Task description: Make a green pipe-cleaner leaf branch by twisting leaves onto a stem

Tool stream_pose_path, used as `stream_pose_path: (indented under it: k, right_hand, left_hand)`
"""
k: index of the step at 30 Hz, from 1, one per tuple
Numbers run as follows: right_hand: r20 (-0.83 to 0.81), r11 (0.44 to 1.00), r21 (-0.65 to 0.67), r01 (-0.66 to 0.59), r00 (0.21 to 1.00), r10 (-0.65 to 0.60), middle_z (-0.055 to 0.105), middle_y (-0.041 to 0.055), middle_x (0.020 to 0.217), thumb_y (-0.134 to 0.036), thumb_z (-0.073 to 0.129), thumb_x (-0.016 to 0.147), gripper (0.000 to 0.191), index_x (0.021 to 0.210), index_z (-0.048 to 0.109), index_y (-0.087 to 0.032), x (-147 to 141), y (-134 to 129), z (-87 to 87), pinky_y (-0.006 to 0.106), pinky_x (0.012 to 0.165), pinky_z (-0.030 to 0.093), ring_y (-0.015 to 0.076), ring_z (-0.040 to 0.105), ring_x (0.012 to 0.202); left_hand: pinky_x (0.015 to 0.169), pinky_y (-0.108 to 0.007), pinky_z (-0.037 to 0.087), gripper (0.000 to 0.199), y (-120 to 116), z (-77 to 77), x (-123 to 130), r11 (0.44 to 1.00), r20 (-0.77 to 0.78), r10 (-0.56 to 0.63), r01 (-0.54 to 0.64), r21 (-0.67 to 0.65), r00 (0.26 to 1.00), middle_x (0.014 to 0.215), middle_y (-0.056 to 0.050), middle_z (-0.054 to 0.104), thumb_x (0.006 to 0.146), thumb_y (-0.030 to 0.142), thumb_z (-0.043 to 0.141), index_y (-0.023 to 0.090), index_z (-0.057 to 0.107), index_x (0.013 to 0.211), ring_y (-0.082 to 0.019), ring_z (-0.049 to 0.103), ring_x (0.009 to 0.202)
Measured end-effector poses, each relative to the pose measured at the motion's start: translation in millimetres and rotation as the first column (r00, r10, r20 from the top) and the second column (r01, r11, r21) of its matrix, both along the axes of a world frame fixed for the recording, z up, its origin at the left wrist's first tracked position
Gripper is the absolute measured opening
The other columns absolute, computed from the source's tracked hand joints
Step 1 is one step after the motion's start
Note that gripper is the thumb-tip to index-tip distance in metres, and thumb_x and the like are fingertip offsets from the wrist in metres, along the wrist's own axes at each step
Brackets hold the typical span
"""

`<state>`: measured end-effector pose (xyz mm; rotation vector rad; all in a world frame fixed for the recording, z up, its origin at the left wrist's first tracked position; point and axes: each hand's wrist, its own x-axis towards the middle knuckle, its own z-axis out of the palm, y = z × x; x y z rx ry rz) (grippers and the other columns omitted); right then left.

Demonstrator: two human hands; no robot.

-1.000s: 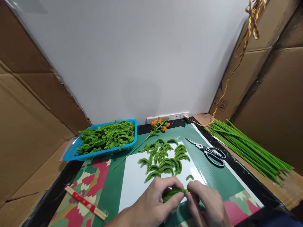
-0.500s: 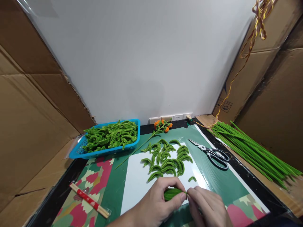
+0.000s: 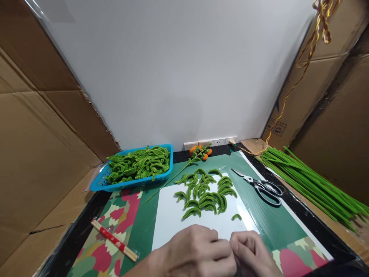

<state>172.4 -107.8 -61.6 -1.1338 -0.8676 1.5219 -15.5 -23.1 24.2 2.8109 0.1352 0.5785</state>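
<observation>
My left hand (image 3: 206, 250) is closed, its back turned toward me near the front edge of the white sheet (image 3: 168, 227). Close against it, my right hand (image 3: 253, 252) has its fingers curled in a pinch. The green pipe-cleaner leaf seen between them half a second ago is hidden behind the fingers. Beyond the hands, several curved green pipe-cleaner leaves (image 3: 207, 198) lie in loose rows on the sheet. One small bent green piece (image 3: 236, 217) lies apart from them, just above my right hand.
A blue basket (image 3: 99, 187) heaped with green pipe-cleaner pieces (image 3: 141, 163) stands back left. An orange-flowered stem (image 3: 184, 165) lies beside it. Scissors (image 3: 261, 186) and long green pipe cleaners (image 3: 311, 188) are at right. Wrapped chopsticks (image 3: 114, 240) lie front left. Cardboard walls flank the table.
My left hand has rolled over, so its back now covers the green pipe-cleaner leaf that showed between its fingers. My right fingers have curled in more. The view has shifted slightly.
</observation>
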Motion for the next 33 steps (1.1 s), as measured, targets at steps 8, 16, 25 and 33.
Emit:
stream_pose_path:
  k: [8,16,25,33]
  right_hand:
    - [0.552,0.728,0.678,-0.103,0.726,-0.411,0.055,-0.0011,0.067,-0.027,0.052,0.11,0.026,0.088,0.064,-0.02,8,11,0.9,0.025,0.052,0.035,0.012,0.05,0.053]
    - [0.558,0.351,0.821,-0.45,0.501,-0.662,0.064,0.0017,0.067,-0.01,0.052,0.106,0.018,0.095,0.062,-0.02,32,16,26.6,0.027,0.05,0.039,0.0138,0.056,0.051]
    - [-0.218,0.942,-0.081,-0.324,0.928,0.301,0.035,-0.0129,0.049,-0.086,0.071,0.083,0.068,0.072,0.041,-0.026,16,12,9.5,0.018,0.035,0.021,0.0033,0.02,0.034]
    - [0.547,0.645,0.729,-0.229,0.762,-0.347,0.06,0.0007,0.07,-0.021,0.052,0.109,0.025,0.087,0.064,-0.021,25,10,20.9,0.024,0.057,0.043,0.0132,0.057,0.059]
  left_hand:
    - [0.059,-0.031,0.038,0.017,7,-1.6,2,0.97,-0.063,0.137,-0.146,-0.194,0.989,0.082,-0.005,0.068,0.104,0.017,0.051,0.019,0.066,0.097,-0.018,0.055,0.066]
    - [0.044,-0.021,0.034,0.039,-11,-3.9,8,0.099,-0.193,0.153,-0.209,-0.973,0.969,0.06,0.008,0.049,0.099,0.06,0.068,0.021,0.062,0.102,-0.01,0.043,0.045]
    - [0.047,-0.033,0.033,0.023,2,-10.3,10,0.891,0.154,-0.025,-0.048,0.452,0.988,0.077,-0.005,0.067,0.103,0.01,0.051,0.015,0.07,0.091,-0.016,0.05,0.055]
    - [0.058,-0.024,0.044,0.014,-3,-2.5,9,0.899,0.036,0.237,-0.205,-0.388,0.971,0.077,0.001,0.062,0.106,0.021,0.058,0.018,0.064,0.094,-0.013,0.055,0.064]
